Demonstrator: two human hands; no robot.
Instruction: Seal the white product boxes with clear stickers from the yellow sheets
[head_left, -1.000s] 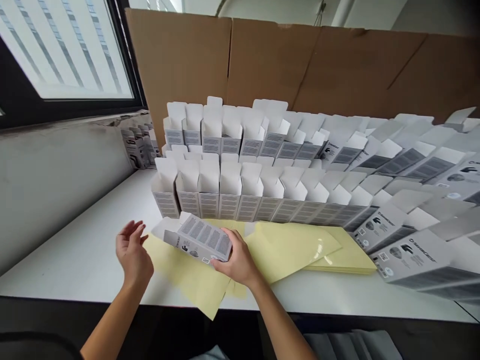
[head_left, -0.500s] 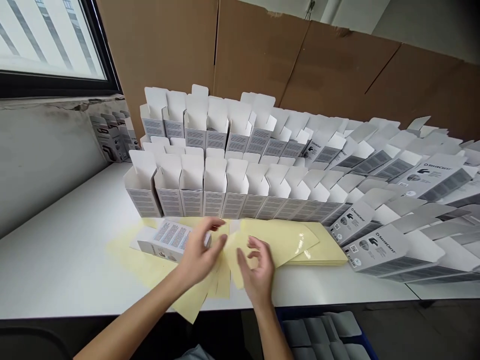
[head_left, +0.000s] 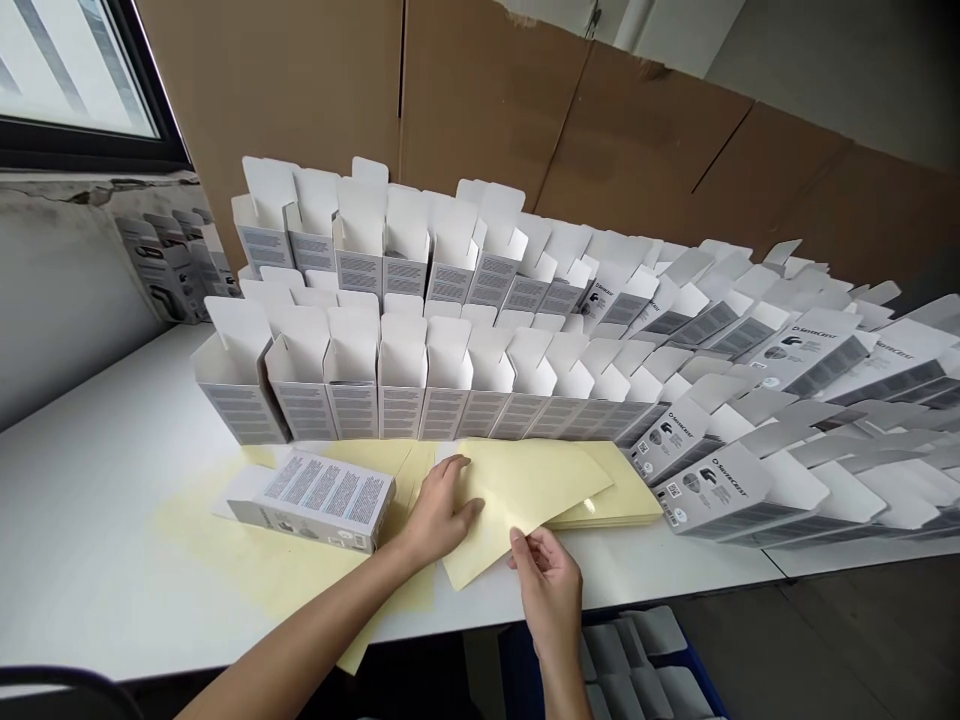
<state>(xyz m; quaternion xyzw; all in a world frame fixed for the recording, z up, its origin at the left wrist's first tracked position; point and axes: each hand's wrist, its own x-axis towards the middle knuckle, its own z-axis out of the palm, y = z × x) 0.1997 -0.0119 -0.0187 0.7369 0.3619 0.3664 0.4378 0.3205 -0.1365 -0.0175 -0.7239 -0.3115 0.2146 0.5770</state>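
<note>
My right hand (head_left: 551,580) pinches the lower edge of a yellow paper sheet (head_left: 525,480) between thumb and fingers. The sheet lies askew over a stack of yellow sheets (head_left: 637,495). My left hand (head_left: 442,510) rests at the sheet's left edge, thumb and fingers apart, touching its surface. To the left of that hand, a printed carton (head_left: 319,495) lies on its side with a flap out at its left end. Under it, loose yellow sheets (head_left: 300,570) spread over the table, one hanging past the front edge.
Rows of upright cartons with raised flaps (head_left: 450,390) fill the back and right of the white table (head_left: 90,500). Tall brown cardboard (head_left: 300,80) stands behind them. Below the front edge is a blue crate (head_left: 525,660) with grey items inside. A window (head_left: 67,60) is at upper left.
Both hands have come onto the yellow sheet, the right now pinching its lower edge. The view has shifted, so the cartons appear further left.
</note>
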